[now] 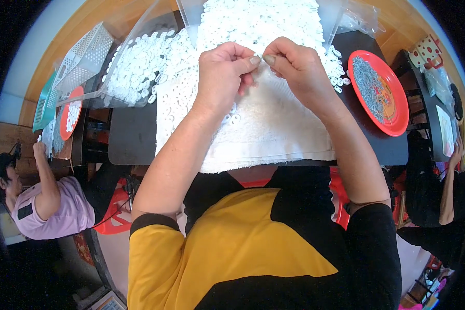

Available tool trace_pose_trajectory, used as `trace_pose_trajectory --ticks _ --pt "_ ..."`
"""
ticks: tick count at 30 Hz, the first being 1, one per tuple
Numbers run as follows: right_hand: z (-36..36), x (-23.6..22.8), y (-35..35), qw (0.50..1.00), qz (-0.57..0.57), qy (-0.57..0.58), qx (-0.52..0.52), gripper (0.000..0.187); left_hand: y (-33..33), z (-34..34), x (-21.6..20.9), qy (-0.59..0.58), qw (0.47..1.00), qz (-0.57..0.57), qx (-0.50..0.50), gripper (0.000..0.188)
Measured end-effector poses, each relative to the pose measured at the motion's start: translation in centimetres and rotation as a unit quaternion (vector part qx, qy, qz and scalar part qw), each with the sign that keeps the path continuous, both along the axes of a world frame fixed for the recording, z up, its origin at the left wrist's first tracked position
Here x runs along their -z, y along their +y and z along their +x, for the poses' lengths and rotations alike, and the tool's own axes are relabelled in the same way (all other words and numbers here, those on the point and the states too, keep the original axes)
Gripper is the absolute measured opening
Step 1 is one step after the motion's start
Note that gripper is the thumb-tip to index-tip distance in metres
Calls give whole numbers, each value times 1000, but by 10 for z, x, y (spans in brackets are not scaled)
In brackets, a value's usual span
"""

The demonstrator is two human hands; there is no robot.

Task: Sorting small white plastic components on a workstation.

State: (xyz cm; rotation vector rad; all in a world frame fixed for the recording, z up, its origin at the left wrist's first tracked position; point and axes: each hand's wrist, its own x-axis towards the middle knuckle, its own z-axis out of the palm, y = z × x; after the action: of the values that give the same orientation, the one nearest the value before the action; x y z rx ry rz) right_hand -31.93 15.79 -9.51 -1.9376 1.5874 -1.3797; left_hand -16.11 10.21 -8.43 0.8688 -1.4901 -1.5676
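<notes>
My left hand (222, 77) and my right hand (299, 72) meet fingertip to fingertip above a white towel (274, 147). Each pinches thumb against forefinger; what lies between the tips is too small and washed out to name. Just beyond them rises a big heap of small white oval plastic pieces (258, 23) with holes. A few loose white pieces (234, 118) lie on the towel beside my left wrist. To the right of my right forearm sits a red plate (401, 111) holding many thin grey metal bits (367, 85) and some orange ones.
A clear plastic bin (95, 95) with more white pieces stands at the left on the dark table (132, 139). Farther left are a white perforated basket (85, 57), a green basket (44, 103) and a seated person (54, 206). Another person's arm (448, 191) shows at the right edge.
</notes>
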Motion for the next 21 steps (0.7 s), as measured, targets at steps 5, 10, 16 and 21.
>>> trace_pose_trajectory --ticks 5,10,16,21 --pt "2 -2 2 999 -9 32 18 8 2 0 0 12 1000 4 19 6" --pt "8 6 1 999 -23 13 24 9 7 -4 6 52 999 -5 -11 6" --pt "7 6 -1 1000 -11 7 12 12 2 -2 8 38 996 -71 -43 6" --pt "14 -4 -1 987 39 -150 -52 15 -4 1 3 44 999 -18 1 6"
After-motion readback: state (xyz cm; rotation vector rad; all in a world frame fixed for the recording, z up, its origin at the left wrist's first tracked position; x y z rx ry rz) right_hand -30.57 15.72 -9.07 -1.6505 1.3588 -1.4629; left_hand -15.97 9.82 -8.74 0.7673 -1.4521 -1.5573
